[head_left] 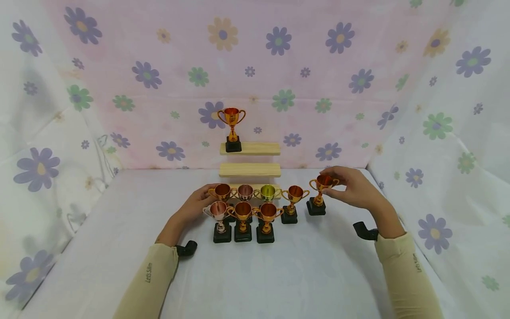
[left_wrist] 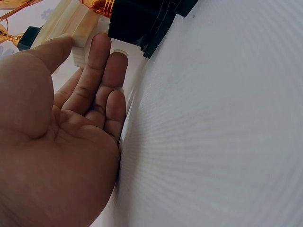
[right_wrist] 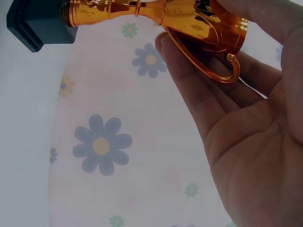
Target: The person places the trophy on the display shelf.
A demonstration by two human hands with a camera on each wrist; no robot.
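Right hand (head_left: 353, 188) grasps a glossy orange-gold trophy (head_left: 321, 186) with black base (head_left: 316, 207); left hand (head_left: 196, 204) relaxed

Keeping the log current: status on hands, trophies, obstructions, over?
Right hand gripping orange trophy at cup. Left hand beside trophy cluster, holding nothing. Another trophy stands between held one and wooden steps.

The right wrist view crops the held trophy (right_wrist: 154, 10).

Small dark lettering reading "LetsSlim" (head_left: 149, 272) runs lengthwise along the beige, close-fitting fabric sleeve (head_left: 148, 283) on the person's left arm. The matching beige fabric sleeve (head_left: 406, 274) on the right arm carries the same word in dark letters.
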